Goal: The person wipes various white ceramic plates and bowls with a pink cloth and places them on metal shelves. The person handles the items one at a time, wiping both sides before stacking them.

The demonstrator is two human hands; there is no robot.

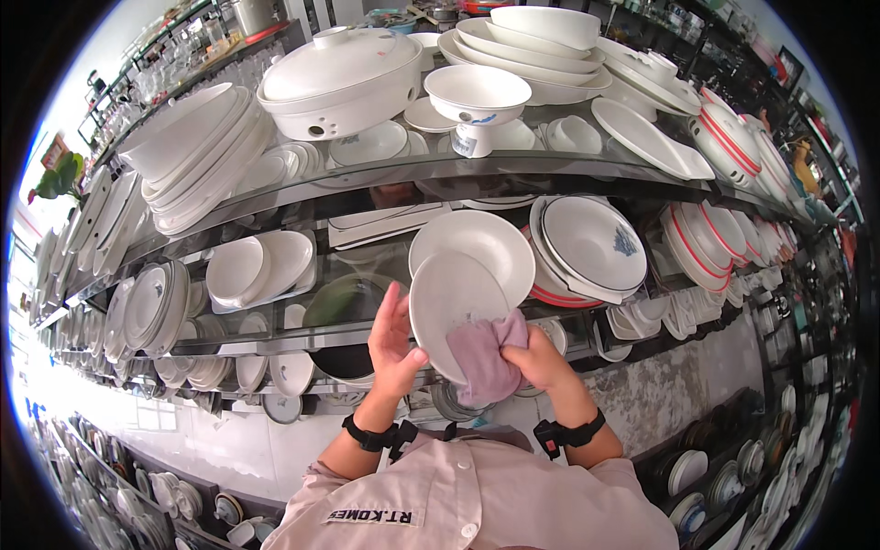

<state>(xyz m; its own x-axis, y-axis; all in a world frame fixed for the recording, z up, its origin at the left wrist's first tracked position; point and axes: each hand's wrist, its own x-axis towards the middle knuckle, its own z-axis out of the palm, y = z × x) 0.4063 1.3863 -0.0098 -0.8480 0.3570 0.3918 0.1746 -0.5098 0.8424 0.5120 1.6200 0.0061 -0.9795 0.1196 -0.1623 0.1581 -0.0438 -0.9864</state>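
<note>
A white oval plate is tilted up in front of me, its surface facing me. My right hand grips a mauve cloth, which is pressed over the plate's lower right part; the fingers behind it are hidden. Beside the plate's left rim is my left hand, palm turned inward and fingers apart, the thumb tip close to the rim. Whether that thumb touches the rim I cannot tell. Behind the plate a round white bowl rests on the middle shelf, partly covered by it.
A glass shelf edge runs across at chest side, carrying a lidded white casserole, a footed bowl and stacked dishes. Bowls with a blue motif stand right of the plate. More crockery shelves lie behind me.
</note>
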